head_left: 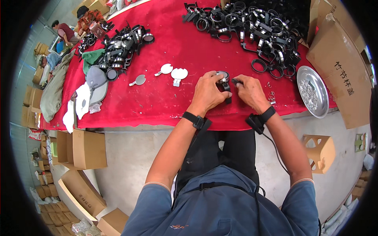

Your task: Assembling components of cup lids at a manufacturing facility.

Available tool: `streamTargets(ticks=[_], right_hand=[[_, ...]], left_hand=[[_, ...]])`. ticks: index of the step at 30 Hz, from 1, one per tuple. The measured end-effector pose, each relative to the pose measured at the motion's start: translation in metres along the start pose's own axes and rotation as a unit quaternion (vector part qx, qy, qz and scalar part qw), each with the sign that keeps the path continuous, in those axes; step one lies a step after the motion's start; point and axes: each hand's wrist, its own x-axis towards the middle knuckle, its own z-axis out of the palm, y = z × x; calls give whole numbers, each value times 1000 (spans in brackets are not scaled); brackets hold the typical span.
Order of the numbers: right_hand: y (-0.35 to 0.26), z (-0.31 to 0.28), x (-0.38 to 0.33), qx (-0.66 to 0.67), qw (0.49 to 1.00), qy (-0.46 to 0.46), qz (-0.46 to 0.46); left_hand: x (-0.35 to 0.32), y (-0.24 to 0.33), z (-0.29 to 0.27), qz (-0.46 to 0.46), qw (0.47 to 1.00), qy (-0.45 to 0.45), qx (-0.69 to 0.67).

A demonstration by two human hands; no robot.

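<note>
- Left hand: fingers curled round a black ring part with a silver band, pinching it between thumb and fingers. Ring end sits at the fingertips, black handle runs down past the thumb toward the body.
- Right hand: thumb and forefinger pressed together on a small dark piece, just to the right of the ring part; exact shape too small to tell.
- Both hands low over red cloth, near its front edge; black wristband below left hand, another black wristband below right hand.
- Left of left hand: three flat discs with tabs, two white ones nearer, one grey disc farther out.
- Just right of right hand: small metallic bits on cloth.
- Farther right: round metal dish holding small shiny pieces; cardboard box beyond it.
- Beyond right hand: big heap of black rings.
- Well left, beyond left hand: smaller heap of similar parts, green cloth, grey cap beside it.
</note>
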Motion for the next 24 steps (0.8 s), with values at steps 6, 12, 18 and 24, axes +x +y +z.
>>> streamTargets(ticks=[6,12,18,24], right_hand=[[-22,22,4,-17,996,21,82],[-48,18,5,-98,994,24,35],[-49,29,8,-148,986,75,9],[-44,42,-12,-68,990,121,-9]], left_hand=[[-2,11,12,-3,999,51,-14],[-7,0,23,38,994,103,-11],[0,1,17,47,994,97,-12],[-6,-3,21,50,991,120,-11]])
